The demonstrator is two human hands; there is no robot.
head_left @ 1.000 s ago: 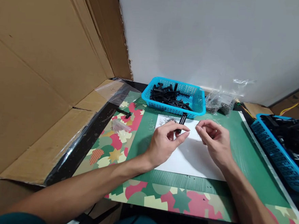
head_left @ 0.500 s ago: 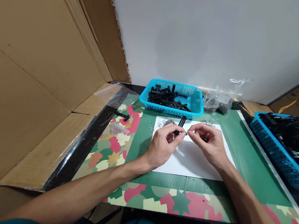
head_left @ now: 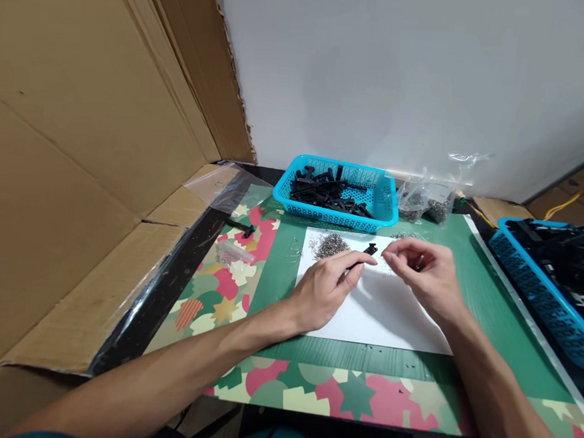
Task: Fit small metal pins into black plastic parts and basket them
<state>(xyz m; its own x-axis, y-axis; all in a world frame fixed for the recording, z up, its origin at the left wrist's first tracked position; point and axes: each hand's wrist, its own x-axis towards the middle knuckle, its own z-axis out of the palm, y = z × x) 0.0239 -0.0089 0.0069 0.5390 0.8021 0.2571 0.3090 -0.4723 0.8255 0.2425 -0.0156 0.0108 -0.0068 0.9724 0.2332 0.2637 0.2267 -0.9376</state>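
My left hand (head_left: 324,288) grips a slim black plastic part (head_left: 370,250), whose notched end sticks out past my fingertips toward the right. Close beside it, my right hand (head_left: 425,275) is closed in a pinch, thumb against forefinger; whatever is between those fingertips is too small to make out. Both hands are above a white sheet of paper (head_left: 379,322). On the sheet, behind my left hand, lies a heap of tiny metal pieces (head_left: 332,246). More small metal bits (head_left: 405,237) show just behind my right hand.
A blue basket (head_left: 334,220) of black parts stands at the back, with plastic bags of metal pieces (head_left: 425,205) beside it. Another full blue basket (head_left: 540,306) is at the right. One black part (head_left: 241,227) and a small clear bag (head_left: 234,253) lie left. Cardboard (head_left: 78,130) walls the left side.
The black part has turned in my left hand, from pointing up and away to pointing right. My right hand has moved slightly right, away from it, uncovering more of the paper.
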